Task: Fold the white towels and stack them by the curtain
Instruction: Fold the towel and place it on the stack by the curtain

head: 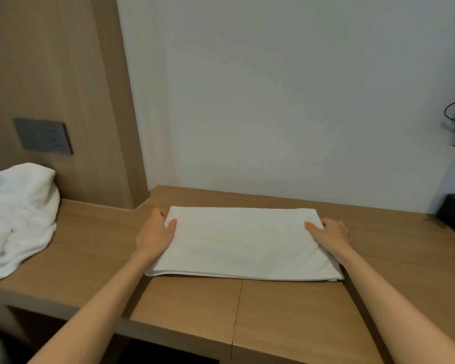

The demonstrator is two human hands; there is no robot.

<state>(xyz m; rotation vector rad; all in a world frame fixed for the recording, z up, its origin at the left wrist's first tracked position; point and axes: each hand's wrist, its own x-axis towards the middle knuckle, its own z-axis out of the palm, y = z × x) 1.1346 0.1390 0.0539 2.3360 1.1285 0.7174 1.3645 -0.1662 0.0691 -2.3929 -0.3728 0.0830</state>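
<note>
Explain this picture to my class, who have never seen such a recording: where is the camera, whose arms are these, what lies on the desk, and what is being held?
There is no machine here: a person works with bare hands. The one picture comes from a wide-angle camera worn on the person's head, looking forward and down, so both arms reach in from the bottom edge. On the light brown wooden desk lies a flat folded white terry towel. The left hand holds its left short edge and the right hand its right short edge, each with the thumb on top and the fingers curled at the edge. At the far left sits a crumpled white terry towel, not yet folded. A dark grey socket panel is on the wooden wall above it. No curtain shows.
</note>
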